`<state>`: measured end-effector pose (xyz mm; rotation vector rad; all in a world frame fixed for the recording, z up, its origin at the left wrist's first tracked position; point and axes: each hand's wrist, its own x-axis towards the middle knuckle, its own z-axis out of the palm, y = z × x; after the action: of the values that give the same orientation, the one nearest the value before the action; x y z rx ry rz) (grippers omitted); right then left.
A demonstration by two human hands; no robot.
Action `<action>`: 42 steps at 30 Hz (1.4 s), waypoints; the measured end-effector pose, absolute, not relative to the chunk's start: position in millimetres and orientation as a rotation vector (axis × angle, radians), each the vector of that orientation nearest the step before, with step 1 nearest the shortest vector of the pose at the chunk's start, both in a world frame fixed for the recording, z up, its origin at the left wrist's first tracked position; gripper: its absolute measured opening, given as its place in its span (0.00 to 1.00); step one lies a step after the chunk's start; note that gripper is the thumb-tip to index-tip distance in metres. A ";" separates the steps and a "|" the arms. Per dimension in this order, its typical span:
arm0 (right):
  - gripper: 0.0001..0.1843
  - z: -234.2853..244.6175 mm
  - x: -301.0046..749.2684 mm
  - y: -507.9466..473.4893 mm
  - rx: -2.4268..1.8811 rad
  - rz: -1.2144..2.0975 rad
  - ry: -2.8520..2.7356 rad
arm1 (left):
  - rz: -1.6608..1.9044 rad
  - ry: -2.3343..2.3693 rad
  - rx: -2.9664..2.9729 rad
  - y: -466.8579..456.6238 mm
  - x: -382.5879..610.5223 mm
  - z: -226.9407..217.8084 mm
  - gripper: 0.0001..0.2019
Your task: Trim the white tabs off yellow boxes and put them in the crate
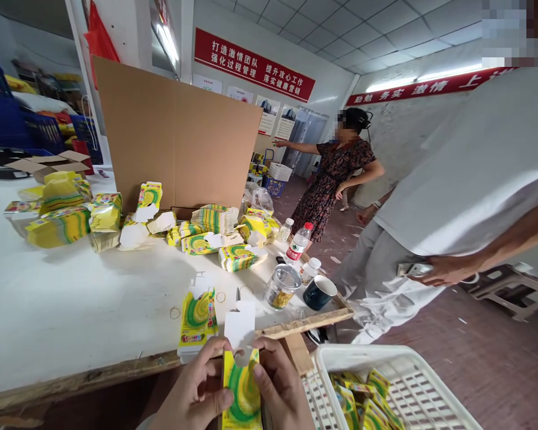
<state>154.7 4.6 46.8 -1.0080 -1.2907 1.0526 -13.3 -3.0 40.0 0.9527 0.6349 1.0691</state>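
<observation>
Between my two hands is a small yellow and green candy box [242, 391], its white top flap standing up. My left hand [201, 388] grips the box's left edge, thumb on the front face. On the opposite edge my right hand [280, 385] holds it the same way, its thumb near the upper corner. Just beyond my left hand, another yellow and green carton [198, 319] lies at the table edge. Further back are piles of flat, folded cartons [215, 220], some with white flaps sticking out. Whether anything is inside the held box is hidden.
A white plastic basket [412, 358] with yellow boxes stands at lower right. On the white table [94, 298] are a clear jar [282, 286], a dark mug [319, 292], a water bottle [298, 245] and a cardboard panel [174, 137]. Two people stand to the right, one pointing left.
</observation>
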 end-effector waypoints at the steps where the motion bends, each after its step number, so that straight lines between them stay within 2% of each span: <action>1: 0.17 48.0 157.9 5.2 -1.009 1.082 -1.298 | 1.043 0.610 0.961 -3.5 -13.5 39.7 0.27; 3: 0.14 49.2 163.8 7.2 -1.020 1.088 -1.338 | 1.008 0.562 0.970 -4.2 -12.7 39.9 0.30; 7: 0.10 50.0 168.3 9.6 -1.021 0.964 -1.330 | 1.042 0.554 0.953 -4.2 -9.9 41.6 0.42; 13: 0.16 66.8 174.4 7.8 -1.068 0.840 -1.424 | 1.027 0.810 1.157 -0.1 -11.7 40.5 0.25; 18: 0.20 65.1 174.5 11.7 -1.270 1.060 -1.503 | 1.027 0.885 1.264 -1.6 -11.6 39.4 0.24; 23: 0.18 54.2 167.9 16.4 -1.400 0.873 -1.604 | 1.031 0.831 1.284 -2.5 -12.1 41.7 0.24; 27: 0.21 53.9 167.2 16.5 -1.385 0.912 -1.669 | 1.041 0.784 1.235 -0.8 -11.5 42.5 0.25; 34: 0.18 53.8 163.8 16.1 -1.519 0.768 -1.709 | 1.032 0.827 1.212 1.1 -8.9 42.4 0.25; 42: 0.20 52.6 164.6 14.0 -1.502 0.757 -1.695 | 1.032 0.833 1.156 3.8 -10.2 46.2 0.26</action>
<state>164.6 14.0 52.6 -1.5024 -1.6948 0.7573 -10.2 3.8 46.2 1.1565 0.8334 1.0321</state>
